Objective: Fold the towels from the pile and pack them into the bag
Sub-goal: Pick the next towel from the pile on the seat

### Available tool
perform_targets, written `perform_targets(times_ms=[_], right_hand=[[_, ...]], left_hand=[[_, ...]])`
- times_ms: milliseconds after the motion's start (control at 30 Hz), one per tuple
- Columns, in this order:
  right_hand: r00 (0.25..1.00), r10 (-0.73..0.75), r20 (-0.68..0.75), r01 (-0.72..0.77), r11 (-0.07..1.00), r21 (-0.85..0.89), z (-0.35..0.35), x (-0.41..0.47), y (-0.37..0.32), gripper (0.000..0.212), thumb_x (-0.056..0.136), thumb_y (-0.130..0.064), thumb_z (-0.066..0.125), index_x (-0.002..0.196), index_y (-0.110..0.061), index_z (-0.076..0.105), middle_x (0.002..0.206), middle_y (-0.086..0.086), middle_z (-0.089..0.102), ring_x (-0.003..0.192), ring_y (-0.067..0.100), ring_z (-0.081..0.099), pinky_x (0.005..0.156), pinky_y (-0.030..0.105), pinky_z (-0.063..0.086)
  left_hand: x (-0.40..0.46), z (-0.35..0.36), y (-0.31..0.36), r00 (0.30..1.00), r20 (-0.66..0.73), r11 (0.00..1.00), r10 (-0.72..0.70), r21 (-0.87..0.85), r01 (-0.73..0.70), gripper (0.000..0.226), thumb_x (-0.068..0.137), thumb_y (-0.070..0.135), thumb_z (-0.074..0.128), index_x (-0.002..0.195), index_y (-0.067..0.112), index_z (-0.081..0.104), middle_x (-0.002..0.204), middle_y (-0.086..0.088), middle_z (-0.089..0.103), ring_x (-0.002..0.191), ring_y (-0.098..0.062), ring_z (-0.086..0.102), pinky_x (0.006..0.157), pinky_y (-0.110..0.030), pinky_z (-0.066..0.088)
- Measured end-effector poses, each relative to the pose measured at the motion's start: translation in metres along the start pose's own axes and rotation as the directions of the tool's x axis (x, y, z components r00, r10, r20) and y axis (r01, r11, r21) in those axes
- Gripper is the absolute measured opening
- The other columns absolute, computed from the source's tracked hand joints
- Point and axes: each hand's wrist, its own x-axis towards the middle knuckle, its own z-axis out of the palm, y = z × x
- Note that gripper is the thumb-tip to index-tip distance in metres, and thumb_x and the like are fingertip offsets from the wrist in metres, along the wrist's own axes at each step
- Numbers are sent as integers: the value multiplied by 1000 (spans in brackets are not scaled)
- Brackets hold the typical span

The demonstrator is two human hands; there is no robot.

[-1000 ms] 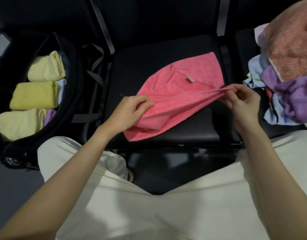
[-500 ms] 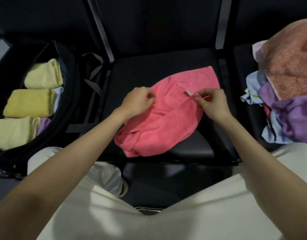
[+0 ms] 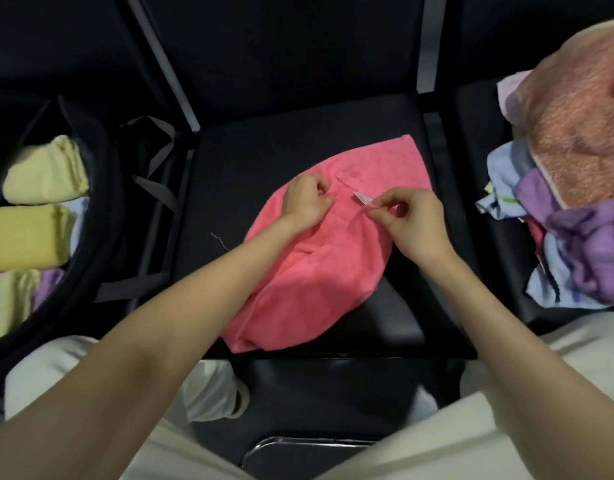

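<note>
Here we are over the black seat (image 3: pixel 264 161), and the pink towel (image 3: pixel 319 271) lies bunched across it, one corner up toward the seat back, the other end hanging near the front edge. The left hand (image 3: pixel 307 200) sits on top of the towel with its fingers curled into the cloth, gripping a fold. Just beside it, the right hand (image 3: pixel 413 220) pinches a thin edge of the same towel between thumb and fingertips, right next to the small white tag (image 3: pixel 362 198) (it pokes up between the two hands).

Off to the left, the black bag (image 3: pixel 101 202) stands open, and inside it folded yellow towels (image 3: pixel 28 237) are lined up side by side, with a bit of purple cloth (image 3: pixel 47 285) showing beneath the nearest one. Over on the right, on the next seat, the pile of towels (image 3: pixel 575 202) waits in a heap: an orange one on top, purple and light blue under it. A loose thread (image 3: pixel 219 240) lies on the seat left of the pink towel. Pale trousers (image 3: pixel 454 427) fill the bottom of the view.
</note>
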Motion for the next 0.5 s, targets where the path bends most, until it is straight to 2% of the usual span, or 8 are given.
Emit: perform_targets(times_ms=[67, 133, 200, 267, 333, 433, 500], right_hand=[[1000, 11, -7, -11, 1000, 1, -2, 1, -1, 4, 78, -19, 76, 80, -18, 73, 70, -17, 62, 53, -6, 48, 55, 8, 36], [1000, 22, -10, -21, 1000, 13, -4, 2, -3, 5, 79, -20, 76, 77, -21, 71, 70, -17, 63, 52, -5, 49, 57, 12, 38], [1000, 25, -2, -25, 999, 41, -7, 3, -5, 8, 79, -22, 76, 74, -22, 69, 70, -15, 64, 53, 4, 56, 57, 22, 46], [999, 33, 7, -33, 997, 74, -11, 4, -8, 9, 79, -20, 76, 74, -20, 69, 69, -10, 66, 58, 20, 64, 58, 33, 54], [999, 38, 15, -39, 994, 100, -13, 5, -10, 7, 80, -17, 75, 75, -17, 69, 66, -4, 67, 58, 22, 66, 60, 35, 57], [999, 25, 23, -27, 992, 124, -15, 7, -10, 13, 81, -12, 74, 73, -19, 66, 62, -1, 66, 56, 14, 66, 60, 31, 56], [999, 31, 19, -33, 986, 166, -14, 7, -10, 18, 81, -9, 74, 72, -21, 63, 61, -1, 65, 58, 18, 67, 61, 36, 58]], left_hand=[[-2, 2, -1, 997, -65, 999, 39, -7, -39, 17, 78, 13, 70, 75, 23, 56, 91, -4, 62, 93, -21, 56, 85, -35, 47], [-7, 0, 1, 989, -104, 991, 103, -72, -111, 18, 77, 11, 69, 76, 21, 54, 87, 0, 61, 87, -16, 55, 81, -33, 47], [-16, -2, 6, 975, -127, 968, 181, -149, -200, 15, 78, 10, 68, 76, 16, 54, 79, 3, 62, 78, -13, 57, 73, -31, 48], [-25, -4, 12, 962, -163, 950, 219, -191, -248, 13, 80, 10, 67, 76, 13, 55, 75, 5, 61, 72, -8, 56, 67, -25, 46], [-31, -4, 17, 969, -179, 914, 171, -337, -224, 14, 81, 7, 69, 75, 10, 56, 75, 3, 61, 68, -3, 55, 66, -19, 45], [-36, -7, 23, 998, -43, 755, 39, -653, -57, 19, 80, -2, 71, 76, 11, 58, 80, -6, 64, 70, -10, 60, 67, -21, 50], [-38, -9, 22, 998, 34, 742, 46, -670, -11, 19, 80, -5, 70, 79, 12, 61, 82, -8, 67, 74, -12, 64, 71, -21, 51]])
